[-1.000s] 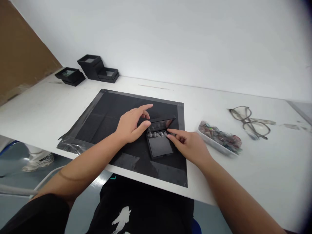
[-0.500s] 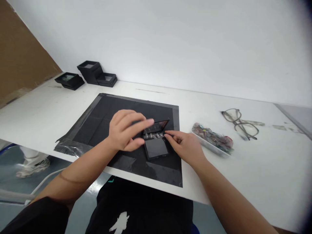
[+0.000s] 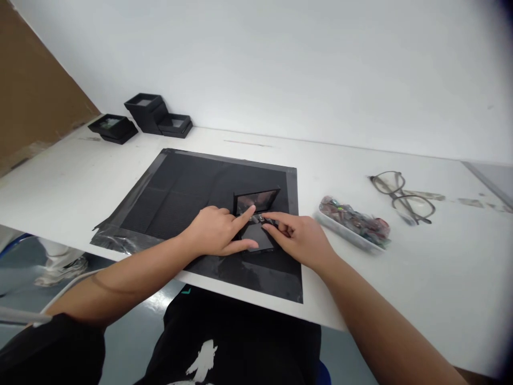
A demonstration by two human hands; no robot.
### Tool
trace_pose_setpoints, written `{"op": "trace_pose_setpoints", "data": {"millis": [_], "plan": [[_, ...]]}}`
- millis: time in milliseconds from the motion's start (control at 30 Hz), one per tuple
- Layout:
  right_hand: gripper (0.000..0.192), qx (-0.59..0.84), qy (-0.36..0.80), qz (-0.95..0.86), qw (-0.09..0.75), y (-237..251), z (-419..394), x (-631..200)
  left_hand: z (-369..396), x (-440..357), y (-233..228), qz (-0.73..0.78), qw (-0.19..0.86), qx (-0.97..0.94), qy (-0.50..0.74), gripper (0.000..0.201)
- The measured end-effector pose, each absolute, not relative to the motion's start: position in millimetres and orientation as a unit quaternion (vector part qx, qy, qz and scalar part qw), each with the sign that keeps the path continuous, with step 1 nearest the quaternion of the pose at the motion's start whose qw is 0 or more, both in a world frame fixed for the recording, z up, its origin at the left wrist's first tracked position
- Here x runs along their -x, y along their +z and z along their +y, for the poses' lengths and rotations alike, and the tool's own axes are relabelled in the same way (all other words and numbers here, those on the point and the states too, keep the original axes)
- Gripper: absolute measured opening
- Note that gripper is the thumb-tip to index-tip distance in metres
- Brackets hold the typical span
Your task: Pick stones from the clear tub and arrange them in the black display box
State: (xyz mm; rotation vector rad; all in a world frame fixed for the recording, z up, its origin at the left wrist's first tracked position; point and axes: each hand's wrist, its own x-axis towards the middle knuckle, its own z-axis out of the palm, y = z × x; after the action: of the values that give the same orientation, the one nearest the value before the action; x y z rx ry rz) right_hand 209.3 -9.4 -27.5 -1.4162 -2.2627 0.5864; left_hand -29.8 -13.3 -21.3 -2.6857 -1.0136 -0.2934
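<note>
A small black case [image 3: 255, 232] lies on the black mat [image 3: 180, 182], near the middle of its right edge, with its lid [image 3: 261, 200] raised on the far side. The left hand [image 3: 216, 231] is spread, index finger and thumb apart over the case's left part. The right hand [image 3: 305, 240] has index finger and thumb close together at the case's right side; whether they pinch anything cannot be told. A white tray [image 3: 348, 233] of wrapped pieces and eyeglasses [image 3: 396, 197] sit right of the mat; black boxes [image 3: 146, 115] stand by the worktop's [image 3: 420, 278] far edge, toward its left corner.
</note>
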Motion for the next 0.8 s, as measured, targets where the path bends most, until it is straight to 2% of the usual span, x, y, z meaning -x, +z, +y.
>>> {"op": "trace_pose_setpoints", "data": {"millis": [233,600,800], "plan": [[0.040,0.513,0.204,-0.811,0.195,-27,-9,-210,-14,25,-17,-0.370,0.120,0.915,-0.111,0.061],[0.037,0.541,0.199,-0.785,0.228,-24,-9,-211,-17,26,-9,-0.364,0.110,0.916,-0.130,0.059],[0.048,0.546,0.205,-0.781,0.223,-17,-11,-215,-15,28,-7,-0.353,0.129,0.917,-0.134,0.059]]}}
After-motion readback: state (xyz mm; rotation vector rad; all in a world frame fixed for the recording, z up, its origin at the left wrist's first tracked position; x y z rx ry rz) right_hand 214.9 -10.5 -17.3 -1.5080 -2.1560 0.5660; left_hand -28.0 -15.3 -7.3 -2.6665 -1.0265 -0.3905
